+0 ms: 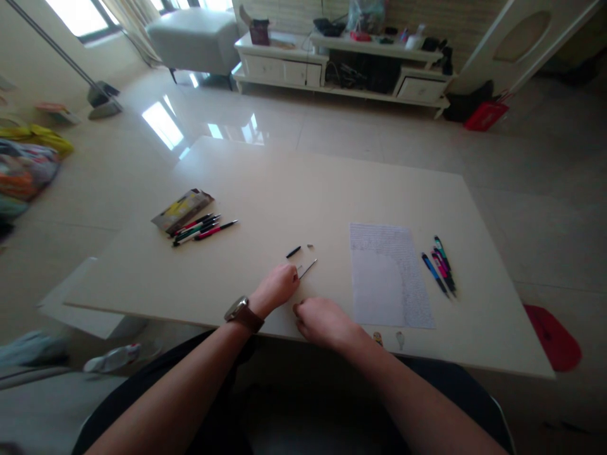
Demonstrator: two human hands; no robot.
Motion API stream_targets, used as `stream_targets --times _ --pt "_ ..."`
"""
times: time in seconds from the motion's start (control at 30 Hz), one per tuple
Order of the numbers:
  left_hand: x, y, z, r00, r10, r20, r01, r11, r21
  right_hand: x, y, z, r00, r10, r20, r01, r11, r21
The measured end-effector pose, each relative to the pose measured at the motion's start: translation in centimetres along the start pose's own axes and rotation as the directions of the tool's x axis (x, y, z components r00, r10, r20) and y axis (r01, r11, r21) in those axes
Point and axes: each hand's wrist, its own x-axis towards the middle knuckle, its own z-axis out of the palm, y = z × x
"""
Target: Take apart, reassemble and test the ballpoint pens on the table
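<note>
On the tabletop (317, 189), the thin rod (308, 268) is just at the right side of the left hand (277, 285), near its fingertips. Its long axis goes away from the person and slants to the right, so the near end is beside these fingers. The left hand is the nearer one; the right hand (325, 321) is closer to the table edge, and the rod lies beyond it. Both hands have the fingers bent inward, but I cannot tell if either one grasps something (the fingertips are mostly hidden). The short black piece (293, 251) lies beyond the left hand, with similar slant, and the small grey piece (310, 246) is past the rod's far end, apart from it. The written paper (379, 287) is to the right.
</note>
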Motion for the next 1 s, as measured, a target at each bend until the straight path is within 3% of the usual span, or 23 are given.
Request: stream_targets --times 0.13,0.23,0.3,0.47,0.6,0.73,0.87,1.0 --pt "0.0 0.2 -0.3 0.996 0.074 -0.059 -0.074 0.997 0.004 -0.7 1.7 -1.6 0.988 0.152 -0.023 -0.152 0.988 -0.023" --pt "0.2 0.3 -0.8 0.984 0.167 -0.06 -0.176 0.961 -0.211 -0.9 3.8 -2.6 0.948 0.29 -0.134 -0.284 0.957 0.064" --pt "0.3 0.5 -1.3 0.975 0.215 -0.053 -0.219 0.896 -0.385 -0.6 5.0 -2.8 0.902 0.345 -0.26 -0.287 0.928 0.237" --pt "0.1 1.4 -2.0 0.948 0.316 -0.025 -0.262 0.736 -0.624 1.1 5.9 -2.4 0.786 0.407 -0.465 0.044 0.714 0.699" --pt "-0.1 1.8 -2.3 0.94 0.338 -0.037 -0.268 0.668 -0.694 1.6 5.4 -2.5 0.679 0.461 -0.571 0.254 0.582 0.773" --pt "-0.4 1.6 -2.7 0.95 0.31 -0.026 -0.258 0.738 -0.623 1.4 4.9 -3.0 0.591 0.486 -0.644 0.428 0.488 0.761" --pt "-0.6 1.5 -2.7 0.945 0.327 -0.014 -0.269 0.752 -0.602 1.4 4.6 -2.9 0.597 0.468 -0.651 0.429 0.5 0.752" --pt "-0.6 1.6 -2.3 0.929 0.365 -0.055 -0.324 0.737 -0.594 1.7 4.4 -2.5 0.686 0.404 -0.605 0.379 0.512 0.771"
